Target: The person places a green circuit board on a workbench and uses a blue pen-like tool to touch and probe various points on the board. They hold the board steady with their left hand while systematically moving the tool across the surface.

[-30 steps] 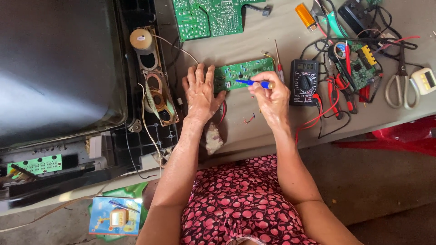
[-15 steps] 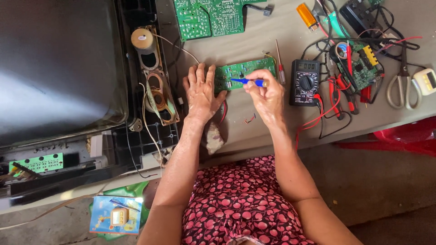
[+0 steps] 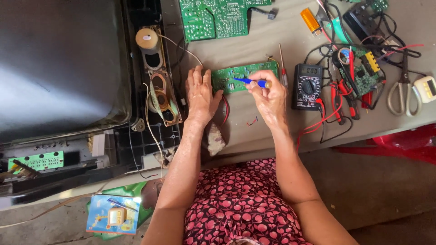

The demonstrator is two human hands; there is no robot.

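On the worktop [image 3: 254, 131], seen from the head camera, a small green board [image 3: 240, 77] lies flat between the two hands. The left hand [image 3: 201, 96] rests palm down with fingers spread and straight, gripping nothing; its thumb side touches the board's left end. The right hand [image 3: 269, 96] has its fingers pinched together on a blue tool [image 3: 252, 82], whose tip lies over the middle of the board. A red wire [image 3: 225, 110] curves out beside the left hand, and a crumpled rag [image 3: 216, 139] lies just below that wrist.

Just right of the right hand sits a black multimeter [image 3: 308, 86], with a thin screwdriver [image 3: 282, 68] between it and the board. Red leads [image 3: 324, 119] trail from the meter toward the worktop's near edge. Further right lie pliers [image 3: 339, 97] with red handles, another small board [image 3: 365, 68] amid tangled cables, and scissors [image 3: 402, 93]. An orange lighter [image 3: 310, 21] lies near the far edge, well apart from the hands.

A large green board [image 3: 218, 18] lies beyond the small one. Left of the left hand, an opened television [image 3: 59, 68] lies with its speaker [image 3: 159, 97] exposed.
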